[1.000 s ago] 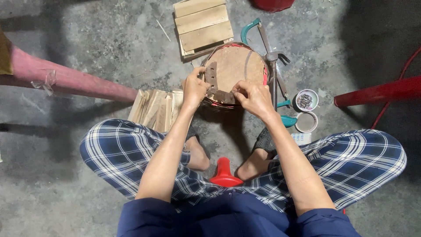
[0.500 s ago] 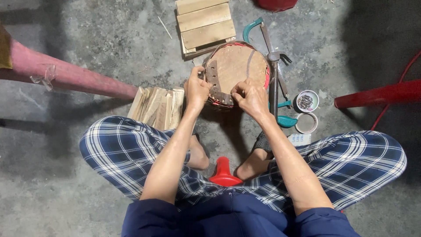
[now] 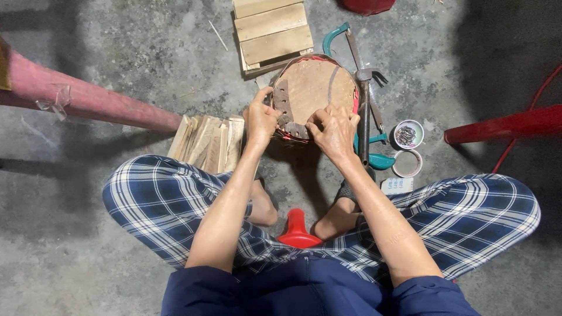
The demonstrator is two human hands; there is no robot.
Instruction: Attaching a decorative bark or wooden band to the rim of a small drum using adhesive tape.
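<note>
A round wooden disc with short slats fixed around its near and left rim stands on the concrete floor in front of me. My left hand grips the disc's left edge, fingers curled over the slats. My right hand presses on the near edge, pinching a small wooden slat against the rim. Red banding shows under the disc's rim.
A stack of thin wood slats lies left of the disc. A small pallet of planks sits behind it. A hacksaw, a hammer, a tin of nails and a tape roll lie right. Red stool legs stand at right, and a pink beam at left.
Both hands stay on the disc's near rim. My fingers shifted slightly along the slats and the view dipped a little.
</note>
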